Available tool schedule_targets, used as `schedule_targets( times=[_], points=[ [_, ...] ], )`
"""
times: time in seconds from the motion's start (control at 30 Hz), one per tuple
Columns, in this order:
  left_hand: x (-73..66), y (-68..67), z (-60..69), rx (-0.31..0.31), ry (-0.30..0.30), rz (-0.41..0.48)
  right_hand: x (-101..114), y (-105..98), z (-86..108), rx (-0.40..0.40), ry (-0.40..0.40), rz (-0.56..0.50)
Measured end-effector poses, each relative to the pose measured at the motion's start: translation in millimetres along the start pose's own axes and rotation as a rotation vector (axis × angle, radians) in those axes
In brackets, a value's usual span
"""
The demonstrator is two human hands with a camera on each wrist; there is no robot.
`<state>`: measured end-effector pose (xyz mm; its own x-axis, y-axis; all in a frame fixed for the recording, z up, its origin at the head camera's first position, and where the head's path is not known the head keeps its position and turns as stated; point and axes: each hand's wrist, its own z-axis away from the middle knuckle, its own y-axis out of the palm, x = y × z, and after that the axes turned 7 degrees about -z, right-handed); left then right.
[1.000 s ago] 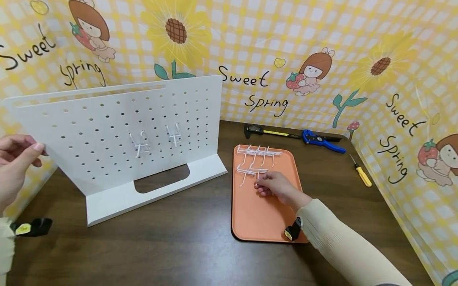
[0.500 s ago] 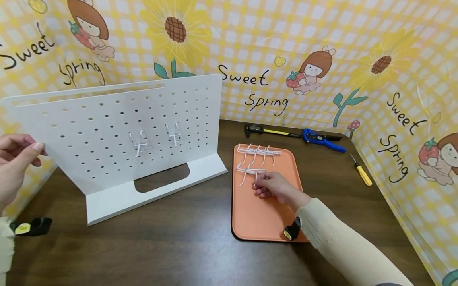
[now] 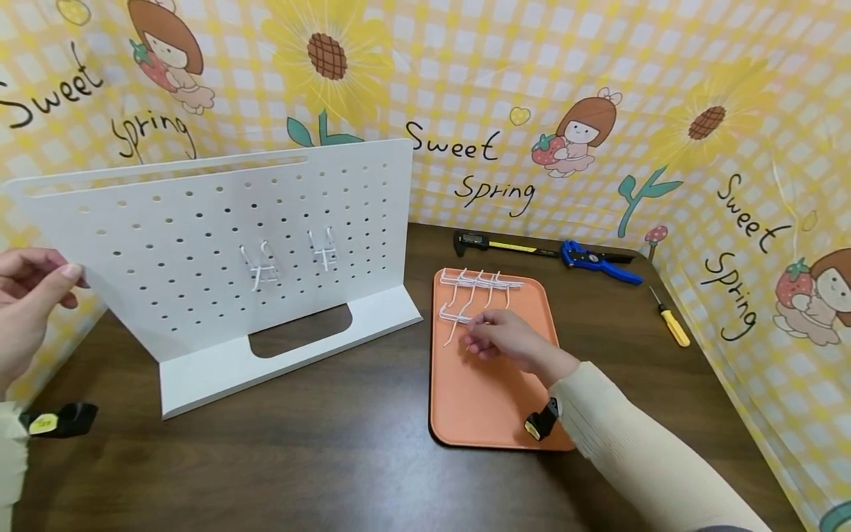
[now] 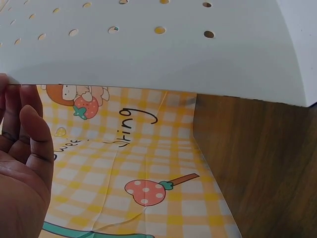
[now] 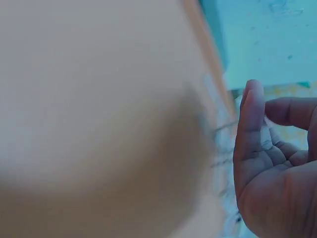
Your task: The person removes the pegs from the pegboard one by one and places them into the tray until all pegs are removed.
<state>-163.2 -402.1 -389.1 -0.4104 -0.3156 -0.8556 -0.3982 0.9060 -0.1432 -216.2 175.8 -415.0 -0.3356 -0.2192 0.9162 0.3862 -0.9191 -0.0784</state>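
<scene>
Against the right grip [image 3: 507, 340], seemingly, white hook [image 3: 456, 318]

Looks smooth and matt on the pegboard [image 3: 219, 244], like glossy coated wire on the hooks [image 3: 482, 281], like matt plastic on the tray [image 3: 479, 403], wood-grained (with a soft sheen) on the table [image 3: 319, 451].

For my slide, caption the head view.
Left hand holding a white pegboard, right hand at white hooks on an orange tray.
</scene>
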Motion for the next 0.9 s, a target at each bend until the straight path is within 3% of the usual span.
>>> schedule_targets(
  times=[0.1,0.17,0.33,0.53,0.73,0.9],
  points=[
    [-0.8,-0.3,0.6,-0.001,0.002,0.001,17,12,-5.9,0.033,-0.054,-0.007],
    [-2.0,0.6,0.8,-0.002,0.007,0.050,29,23,-11.7,0.053,-0.080,-0.019],
    [-6.0,3.1,1.7,0.002,0.005,0.109,59,64,-27.5,0.121,-0.108,-0.072],
    [-4.0,1.4,0.2,0.006,-0.002,0.049,84,112,-45.5,0.218,-0.124,-0.188],
    [-5.2,1.6,0.6,-0.002,0.009,0.065,96,139,-59.9,0.231,-0.065,-0.391],
    [-9.6,3.5,1.1,0.007,0.033,0.003,99,153,-66.7,0.217,-0.006,-0.503]
  ],
)
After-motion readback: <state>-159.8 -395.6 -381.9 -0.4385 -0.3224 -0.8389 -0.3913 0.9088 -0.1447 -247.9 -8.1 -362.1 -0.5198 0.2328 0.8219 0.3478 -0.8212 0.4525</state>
